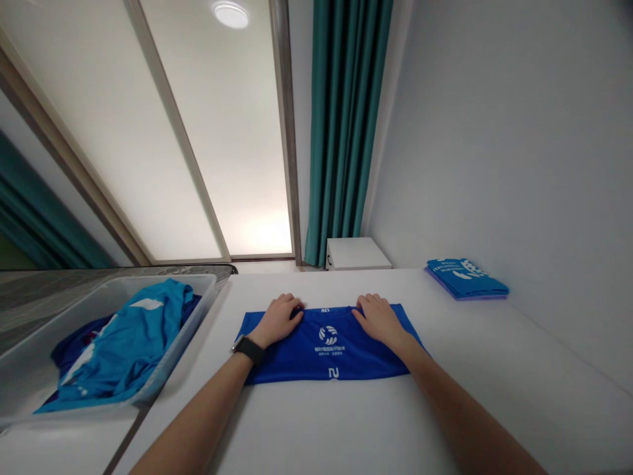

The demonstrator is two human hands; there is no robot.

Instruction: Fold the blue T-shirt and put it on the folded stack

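Observation:
A blue jersey [301, 359] with white print lies on the white table, folded into a wide, flat band. At the left part of its far edge, my left hand [281, 318], with a dark watch on the wrist, has its fingers curled and thumb bent in, gripping the cloth. My right hand [380, 321] does the same at the right part of that edge. Where the fingertips meet the fabric is partly hidden. The white logo shows between the two hands.
A translucent plastic bin [210, 297] at the left holds crumpled clothes, a light-blue shirt [143, 336] on top. Folded blue garments [465, 278] are stacked on the table [316, 435] at the far right, by the wall. Beyond the table stands a white cabinet [356, 254].

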